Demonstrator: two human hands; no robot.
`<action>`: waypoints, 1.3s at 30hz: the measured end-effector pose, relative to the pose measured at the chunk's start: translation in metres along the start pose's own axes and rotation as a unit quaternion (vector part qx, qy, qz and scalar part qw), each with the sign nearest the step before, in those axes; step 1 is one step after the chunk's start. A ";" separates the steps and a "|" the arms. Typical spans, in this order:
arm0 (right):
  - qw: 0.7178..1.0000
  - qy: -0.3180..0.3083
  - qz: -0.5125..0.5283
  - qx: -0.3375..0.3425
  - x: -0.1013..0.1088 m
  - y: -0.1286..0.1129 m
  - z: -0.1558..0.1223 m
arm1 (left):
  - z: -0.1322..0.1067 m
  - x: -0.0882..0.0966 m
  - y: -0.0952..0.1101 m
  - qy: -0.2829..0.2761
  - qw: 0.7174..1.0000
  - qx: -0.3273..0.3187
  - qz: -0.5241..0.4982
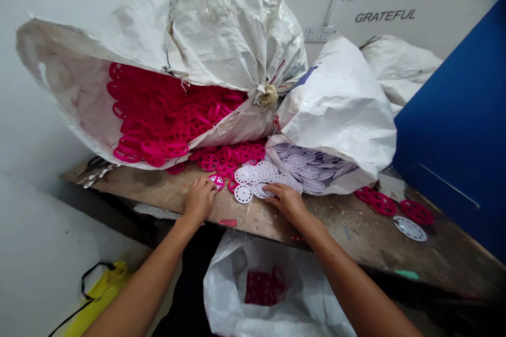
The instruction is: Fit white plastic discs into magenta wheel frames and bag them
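My left hand (200,201) lies on the wooden bench top (166,192), its fingertips against a magenta plastic wheel (216,181). My right hand (286,202) rests over a loose spread of white perforated plastic discs (253,176), with its fingers on their edge. Between the hands and behind them, a heap of magenta plastic wheels (225,160) spills from a torn white woven sack (158,58). A second white sack (336,110) holds a stack of pale lilac discs (312,171). Whether either hand grips anything is hidden by the fingers.
Below the bench edge, an open white plastic bag (237,295) holds magenta wheels. A blue panel (454,126) stands at the right, with several magenta wheels (381,204) and a white disc (410,228) on the bench before it. A white wall (47,89) borders the left.
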State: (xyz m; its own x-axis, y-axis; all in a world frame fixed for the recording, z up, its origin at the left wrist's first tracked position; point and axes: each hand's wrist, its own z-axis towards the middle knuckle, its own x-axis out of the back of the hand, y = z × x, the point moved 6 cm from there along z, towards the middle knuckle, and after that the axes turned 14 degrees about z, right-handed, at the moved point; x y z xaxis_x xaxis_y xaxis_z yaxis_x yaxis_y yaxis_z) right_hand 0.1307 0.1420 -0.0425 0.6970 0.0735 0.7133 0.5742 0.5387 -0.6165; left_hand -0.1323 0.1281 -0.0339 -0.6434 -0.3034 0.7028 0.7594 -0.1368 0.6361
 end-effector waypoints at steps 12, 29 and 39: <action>0.944 0.266 0.180 -0.081 0.035 -0.018 -0.021 | -0.073 -0.045 0.053 -0.160 0.724 0.295 -0.603; 0.831 0.055 0.521 -0.188 -0.016 -0.055 -0.050 | -0.091 -0.046 0.086 -0.181 0.901 0.137 -0.370; 0.937 -0.098 0.313 -0.122 -0.002 -0.066 -0.073 | -0.138 -0.055 0.077 -0.378 0.888 0.093 -0.244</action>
State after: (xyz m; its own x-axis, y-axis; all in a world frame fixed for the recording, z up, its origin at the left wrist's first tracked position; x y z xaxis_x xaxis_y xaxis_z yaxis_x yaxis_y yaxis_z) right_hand 0.1228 0.0446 -0.0273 0.8509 0.4770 0.2202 0.1776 0.1334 -0.9750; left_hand -0.0249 0.0039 -0.0674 -0.8260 0.4791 0.2971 0.3887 0.1023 0.9157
